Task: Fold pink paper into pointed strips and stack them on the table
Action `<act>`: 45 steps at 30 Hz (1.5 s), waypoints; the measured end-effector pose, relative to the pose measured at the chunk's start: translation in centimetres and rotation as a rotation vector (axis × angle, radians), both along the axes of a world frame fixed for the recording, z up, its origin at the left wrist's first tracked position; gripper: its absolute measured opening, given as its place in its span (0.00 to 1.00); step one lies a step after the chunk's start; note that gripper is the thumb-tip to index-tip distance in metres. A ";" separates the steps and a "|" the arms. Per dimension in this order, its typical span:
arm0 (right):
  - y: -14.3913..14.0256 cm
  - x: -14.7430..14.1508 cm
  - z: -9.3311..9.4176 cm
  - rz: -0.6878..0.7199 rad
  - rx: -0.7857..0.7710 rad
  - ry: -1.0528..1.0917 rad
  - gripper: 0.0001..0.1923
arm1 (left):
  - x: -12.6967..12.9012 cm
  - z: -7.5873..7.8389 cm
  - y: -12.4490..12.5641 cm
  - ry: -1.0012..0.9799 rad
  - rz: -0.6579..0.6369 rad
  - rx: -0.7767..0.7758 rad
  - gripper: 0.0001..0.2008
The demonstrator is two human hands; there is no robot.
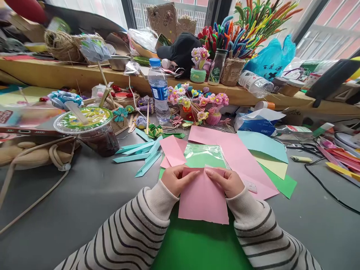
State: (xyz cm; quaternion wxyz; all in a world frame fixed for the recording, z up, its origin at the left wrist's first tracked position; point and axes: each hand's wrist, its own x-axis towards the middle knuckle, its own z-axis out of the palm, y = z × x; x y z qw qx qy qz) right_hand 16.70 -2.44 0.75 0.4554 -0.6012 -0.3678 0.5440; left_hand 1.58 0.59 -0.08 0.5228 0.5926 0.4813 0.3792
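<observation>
Both hands pinch the top edge of a pink paper sheet (203, 200) that lies over a green sheet (194, 243) on the grey table. My left hand (177, 179) grips the sheet's upper left corner, fingers curled over a fold. My right hand (225, 180) grips the upper right corner the same way. Just beyond the hands lies a clear packet of green paper (204, 154), with a small pink piece (172, 150) to its left and a large pink sheet (239, 157) to its right.
Teal paper strips (139, 152) lie left of the papers. A lidded drink cup (90, 129) stands at the left, a water bottle (159, 92) behind the papers. Light blue, yellow and green sheets (270, 157) fan out right. Craft flowers (197, 101) and a cluttered wooden shelf (70, 75) fill the back.
</observation>
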 end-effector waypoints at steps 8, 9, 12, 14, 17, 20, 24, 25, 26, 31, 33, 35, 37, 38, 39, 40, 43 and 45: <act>0.0 0.1 -0.2 -0.036 -0.021 0.034 0.16 | 0.1 -0.3 0.2 -0.002 0.034 -0.024 0.17; -0.1 0.1 -0.2 -0.047 -0.014 0.016 0.16 | 0.1 -0.3 0.3 -0.013 0.034 -0.031 0.16; -0.1 0.1 -0.3 -0.077 0.018 -0.040 0.17 | 0.0 -0.3 0.4 -0.012 -0.012 -0.038 0.16; -0.1 0.2 -0.5 -0.092 0.016 -0.047 0.18 | 0.0 -0.4 0.4 0.015 -0.035 -0.026 0.16; -0.1 0.1 -0.5 -0.110 -0.006 -0.020 0.18 | 0.0 -0.4 0.3 0.012 -0.006 0.007 0.17; -0.1 0.1 -0.4 -0.130 -0.025 0.019 0.16 | 0.1 -0.3 0.1 -0.011 0.007 0.016 0.16; -0.1 0.0 -0.2 -0.144 -0.026 0.037 0.14 | 0.1 -0.2 0.0 0.009 0.010 0.007 0.16; -0.1 -0.1 -0.2 -0.147 -0.025 0.035 0.14 | 0.1 -0.2 0.0 0.011 0.008 0.007 0.16; -0.1 -0.1 -0.2 -0.147 -0.023 0.033 0.14 | 0.0 -0.2 0.1 0.011 0.006 0.004 0.16; -0.1 0.1 -0.5 -0.099 0.018 0.041 0.16 | 0.0 -0.2 0.3 0.014 0.025 -0.058 0.17; -0.1 0.1 -0.5 -0.083 0.033 0.009 0.16 | 0.0 -0.1 0.3 0.002 0.016 -0.072 0.17; -0.1 0.2 -0.6 -0.083 0.038 -0.009 0.16 | 0.0 -0.1 0.3 -0.009 0.000 -0.069 0.16; -0.1 0.2 -0.6 -0.095 0.027 0.005 0.16 | 0.1 -0.2 0.2 -0.006 -0.003 -0.061 0.16; -0.1 0.1 -0.6 -0.103 0.018 0.015 0.16 | 0.1 -0.2 0.2 -0.002 -0.001 -0.056 0.15; -0.1 0.1 -0.5 -0.112 0.009 0.023 0.16 | 0.1 -0.2 0.2 0.002 0.001 -0.051 0.15; -0.1 0.0 -0.5 -0.119 0.003 0.029 0.16 | 0.1 -0.2 0.1 0.003 0.000 -0.045 0.15; -0.1 -0.2 -0.3 -0.131 0.003 0.052 0.16 | 0.0 -0.3 0.1 -0.011 -0.003 -0.016 0.15; -0.1 -0.3 -0.2 -0.134 0.001 0.073 0.16 | 0.0 -0.3 0.1 -0.027 -0.001 0.003 0.15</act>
